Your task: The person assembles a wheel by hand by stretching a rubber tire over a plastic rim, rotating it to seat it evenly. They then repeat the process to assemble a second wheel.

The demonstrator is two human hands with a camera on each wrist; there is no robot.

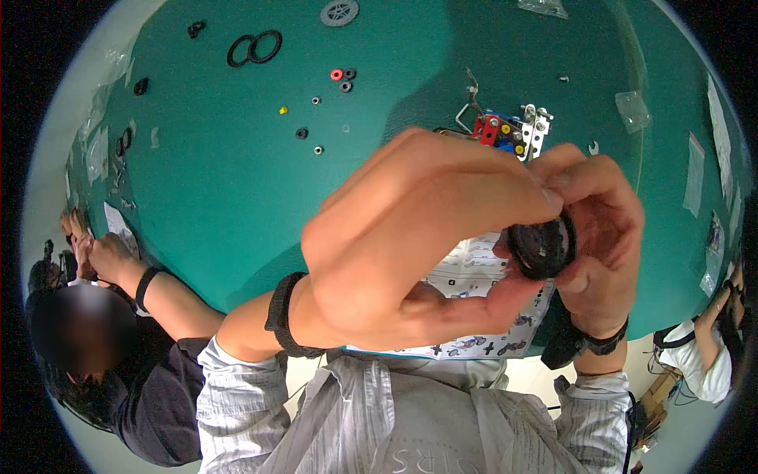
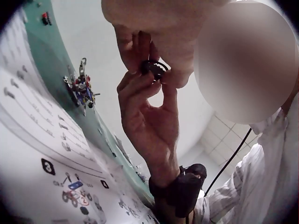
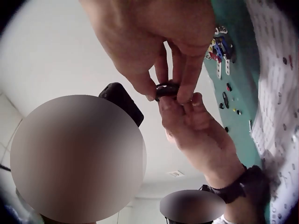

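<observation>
Left grip [image 1: 418,237] and right grip [image 1: 606,237] clasp a round black part [image 1: 543,246], pinched between fingertips and thumbs, above a printed sheet [image 1: 474,276] at the near edge of a green surface [image 1: 237,174]. Just beyond the grips sits an assembly [image 1: 509,133] of red, blue and silver pieces, a small wrench [image 1: 594,148] near its right side. Farther out, left of the grips, lie a red ring [image 1: 334,75], then two overlapping black tyres [image 1: 251,52] and a grey spoked wheel [image 1: 339,13].
</observation>
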